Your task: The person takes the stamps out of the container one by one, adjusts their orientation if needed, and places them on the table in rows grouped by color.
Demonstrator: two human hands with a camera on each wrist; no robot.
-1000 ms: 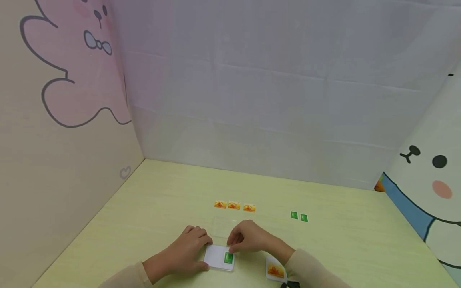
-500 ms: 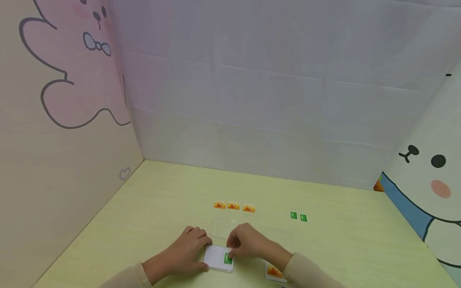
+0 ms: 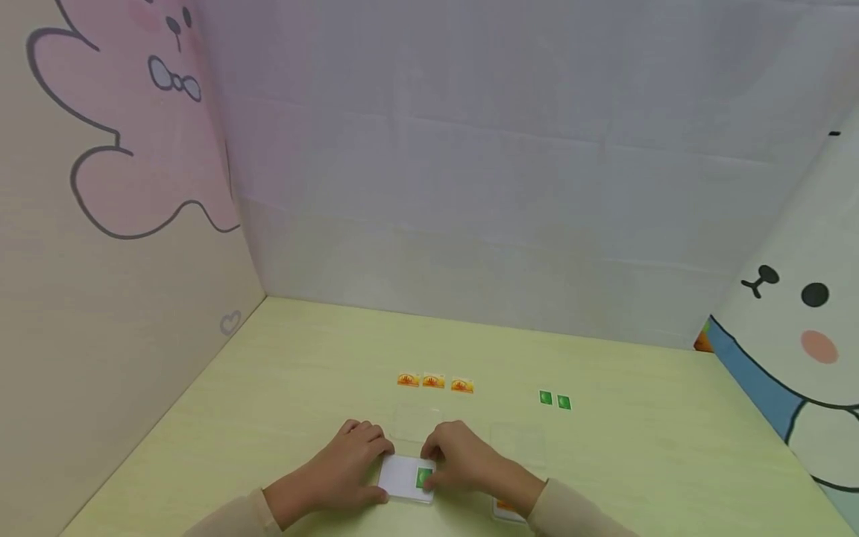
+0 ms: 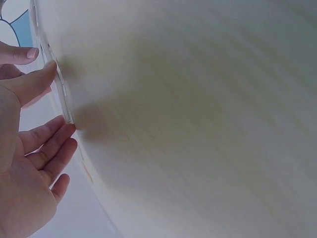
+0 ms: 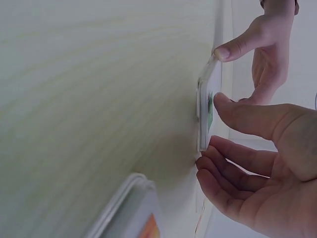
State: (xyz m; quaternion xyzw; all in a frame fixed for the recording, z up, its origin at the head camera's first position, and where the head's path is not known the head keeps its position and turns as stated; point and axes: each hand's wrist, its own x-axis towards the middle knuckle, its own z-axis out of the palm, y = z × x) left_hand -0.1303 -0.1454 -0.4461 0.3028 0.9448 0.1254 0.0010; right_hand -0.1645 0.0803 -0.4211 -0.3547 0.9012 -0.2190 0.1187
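Note:
A flat white card in a thin clear case (image 3: pixel 400 478) lies at the front middle of the table. My left hand (image 3: pixel 342 468) grips the case at its left end, thumb on the near edge and fingers at the far edge. A small green rectangular sticker (image 3: pixel 423 477), like a stamp, sits toward the card's right end. My right hand (image 3: pixel 466 461) touches the sticker with its thumb (image 5: pixel 225 101), while its loosely bent fingers (image 5: pixel 213 171) are at the case's edge. In the left wrist view the case (image 4: pixel 62 94) appears edge-on between thumb and fingertips.
Three orange stickers (image 3: pixel 433 380) lie in a row farther back, with two green stickers (image 3: pixel 555 400) to their right. Two clear lids (image 3: pixel 416 423) (image 3: pixel 518 444) rest behind the hands. Another white case with an orange sticker (image 3: pixel 508 511) is partly under my right forearm.
My right hand and its thumb have come slightly lower over the green sticker, and the forearm now covers more of the second case. The left hand holds its place.

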